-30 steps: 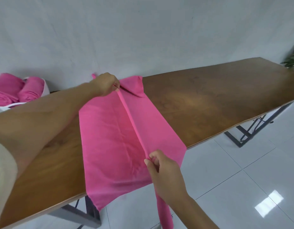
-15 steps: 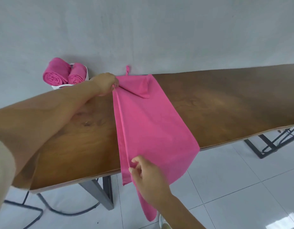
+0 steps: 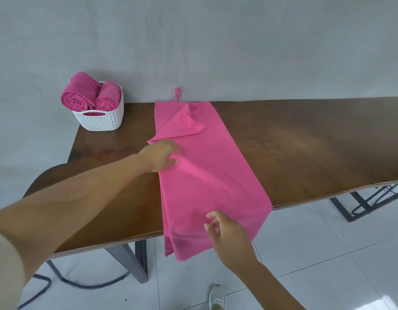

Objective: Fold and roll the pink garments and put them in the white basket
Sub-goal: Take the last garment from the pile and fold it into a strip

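Observation:
A pink garment [image 3: 211, 171] lies folded lengthwise across the wooden table [image 3: 305, 148], its near end hanging over the front edge. A corner is turned over near its far end, and a small loop sticks up against the wall. My left hand [image 3: 163, 156] rests flat on the garment's left edge with fingers extended. My right hand [image 3: 225, 229] hovers over the near end with loosely curled fingers, holding nothing. The white basket [image 3: 102, 119] stands at the table's far left corner with two rolled pink garments [image 3: 90, 97] in it.
A grey wall runs directly behind the table. Dark metal table legs [image 3: 135, 258] stand below the front edge, and a black cable [image 3: 81, 285] lies on the white tiled floor. My shoe [image 3: 217, 297] shows at the bottom.
Both hands let go of the fold line. The left hand moved down the left edge toward me and flattened; the right hand opened over the near end. The garment now lies folded flat.

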